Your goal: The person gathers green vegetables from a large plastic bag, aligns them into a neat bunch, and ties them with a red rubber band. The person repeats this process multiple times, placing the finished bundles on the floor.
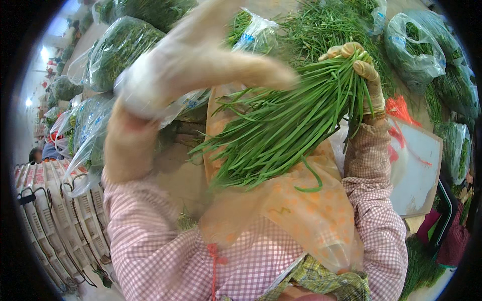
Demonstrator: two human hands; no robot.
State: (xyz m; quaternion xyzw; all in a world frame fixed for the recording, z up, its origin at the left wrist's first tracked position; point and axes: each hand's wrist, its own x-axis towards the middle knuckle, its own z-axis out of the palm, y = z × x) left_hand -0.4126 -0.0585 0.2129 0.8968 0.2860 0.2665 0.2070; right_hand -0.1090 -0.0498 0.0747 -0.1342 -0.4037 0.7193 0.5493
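Observation:
My right hand (361, 69), in a pale rubber glove, grips a bunch of long, flat green leaves, apparently garlic chives (278, 116), by the stem ends. The leaves fan down and left over my translucent orange-patterned apron (312, 210). My left hand (180, 64), also in a pale glove, is raised on the left and blurred by motion. Its thumb and fingers are spread wide with nothing between them. The thumb's tip passes just above the upper leaves; whether it touches them cannot be told.
Loose greens (324, 34) lie heaped ahead. Clear plastic bags of greens stand at the left (120, 52) and right (416, 49). White plastic crates (64, 222) sit at my left. A flat grey-topped object (414, 169) and red plastic string (401, 109) lie by my right arm.

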